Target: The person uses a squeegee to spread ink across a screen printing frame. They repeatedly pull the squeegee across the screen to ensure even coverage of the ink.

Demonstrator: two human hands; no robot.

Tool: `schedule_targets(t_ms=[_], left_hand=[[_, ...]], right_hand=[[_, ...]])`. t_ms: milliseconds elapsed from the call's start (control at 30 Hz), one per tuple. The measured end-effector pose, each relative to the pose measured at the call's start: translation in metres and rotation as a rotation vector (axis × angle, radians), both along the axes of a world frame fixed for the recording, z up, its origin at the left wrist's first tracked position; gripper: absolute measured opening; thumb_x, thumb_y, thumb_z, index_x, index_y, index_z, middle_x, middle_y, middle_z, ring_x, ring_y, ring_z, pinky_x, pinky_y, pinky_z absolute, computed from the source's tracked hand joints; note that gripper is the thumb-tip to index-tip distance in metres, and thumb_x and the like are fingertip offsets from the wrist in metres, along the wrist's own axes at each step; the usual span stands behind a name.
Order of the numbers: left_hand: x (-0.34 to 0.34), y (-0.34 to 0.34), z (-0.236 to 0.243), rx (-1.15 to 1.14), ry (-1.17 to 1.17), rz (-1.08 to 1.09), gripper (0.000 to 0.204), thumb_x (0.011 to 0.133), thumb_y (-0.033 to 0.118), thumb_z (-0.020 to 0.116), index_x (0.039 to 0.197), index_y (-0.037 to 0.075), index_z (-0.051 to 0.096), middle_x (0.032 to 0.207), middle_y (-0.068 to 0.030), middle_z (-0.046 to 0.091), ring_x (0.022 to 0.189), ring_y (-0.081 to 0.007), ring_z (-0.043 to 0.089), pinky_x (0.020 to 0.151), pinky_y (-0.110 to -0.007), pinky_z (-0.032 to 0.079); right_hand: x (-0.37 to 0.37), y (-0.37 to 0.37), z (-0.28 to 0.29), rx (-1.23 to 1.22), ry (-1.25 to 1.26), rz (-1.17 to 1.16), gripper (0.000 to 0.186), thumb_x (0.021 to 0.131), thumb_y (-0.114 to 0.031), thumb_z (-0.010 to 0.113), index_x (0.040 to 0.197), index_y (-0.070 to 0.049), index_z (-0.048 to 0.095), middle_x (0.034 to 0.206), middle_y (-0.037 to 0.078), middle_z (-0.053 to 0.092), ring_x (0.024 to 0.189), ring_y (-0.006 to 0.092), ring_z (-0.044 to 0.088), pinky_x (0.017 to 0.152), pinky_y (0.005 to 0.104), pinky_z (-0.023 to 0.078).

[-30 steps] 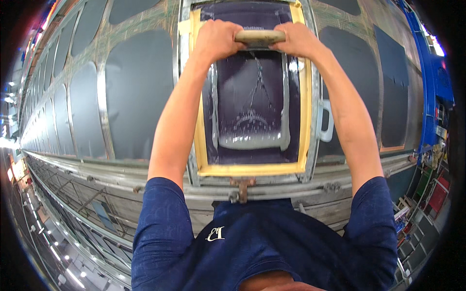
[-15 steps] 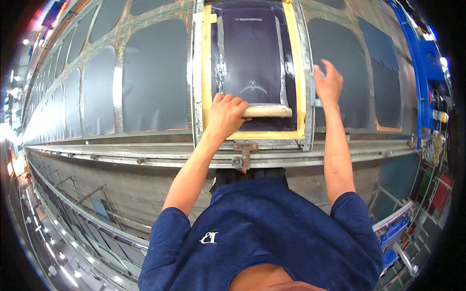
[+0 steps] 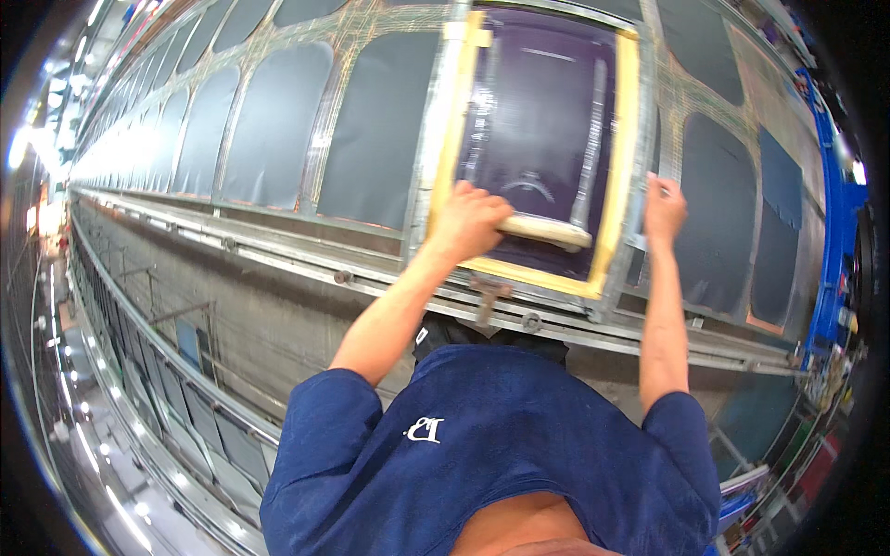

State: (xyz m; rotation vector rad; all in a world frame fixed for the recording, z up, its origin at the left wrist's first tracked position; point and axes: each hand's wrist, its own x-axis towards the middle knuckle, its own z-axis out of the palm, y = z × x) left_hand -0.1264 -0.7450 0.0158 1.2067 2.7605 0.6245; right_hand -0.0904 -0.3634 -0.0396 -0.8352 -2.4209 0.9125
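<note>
A printing screen (image 3: 542, 111) with a dark purple, glossy face lies in front of me. Yellow tape (image 3: 618, 167) borders it inside a metal frame (image 3: 432, 139). Near the screen's close end, my left hand (image 3: 471, 222) is wrapped round the left end of a pale squeegee (image 3: 552, 232), which rests across the face at a slight tilt. Just outside the frame's right side is my right hand (image 3: 665, 215), its fingers curled together by the edge; what they grip, if anything, is hidden.
Dark grey cut panels (image 3: 278, 111) lie in rows on the long table, left and right of the frame. A metal rail (image 3: 371, 285) runs along the near edge, with a rusty bracket (image 3: 489, 296) at the frame. Blue machinery (image 3: 834, 259) stands at far right.
My right hand has gone from open fingers to closed ones beside the frame. My left hand keeps its hold on the squeegee. The view has turned, shifting the screen rightward and tilting it.
</note>
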Motion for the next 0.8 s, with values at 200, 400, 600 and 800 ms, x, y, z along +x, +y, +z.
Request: schedule_targets(t_ms=[200,400,600,800], left_hand=[[-0.046,-0.155,0.025,0.009,0.056,0.018,0.030,0.067,0.014,0.084,0.095,0.017,0.073,0.095,0.0016,0.074,0.083,-0.0227,0.068,0.080,-0.040,0.047],[0.001,-0.170,0.049,-0.010,0.181,-0.022,0.043,0.061,0.006,0.080,0.102,0.016,0.071,0.101,0.0025,0.075,0.079,-0.0198,0.066,0.076,-0.038,0.044],[0.031,-0.191,0.022,-0.016,0.188,-0.052,0.048,0.062,0.004,0.073,0.109,0.012,0.070,0.109,0.0022,0.071,0.083,-0.0193,0.061,0.079,-0.038,0.043],[-0.056,-0.169,0.013,-0.009,0.168,-0.062,0.038,0.064,0.005,0.072,0.102,0.012,0.068,0.103,0.0028,0.070,0.084,-0.0196,0.062,0.079,-0.038,0.043]], right_hand=[[-0.063,-0.171,0.000,-0.162,0.064,0.012,0.026,0.089,-0.032,0.072,0.091,-0.006,0.072,0.091,0.018,0.074,0.086,0.0384,0.072,0.076,0.0456,0.056],[-0.064,-0.176,0.023,-0.185,0.151,-0.030,0.023,0.088,-0.028,0.070,0.088,-0.006,0.068,0.072,0.019,0.070,0.074,0.0386,0.072,0.068,0.0459,0.054],[-0.066,-0.190,0.024,-0.215,-0.028,-0.089,0.024,0.090,-0.031,0.069,0.089,-0.007,0.069,0.069,0.017,0.069,0.071,0.0367,0.071,0.066,0.0457,0.053],[-0.069,-0.190,0.004,-0.090,-0.142,-0.070,0.028,0.093,-0.035,0.069,0.098,-0.007,0.071,0.089,0.021,0.072,0.086,0.0398,0.071,0.075,0.0451,0.054]])
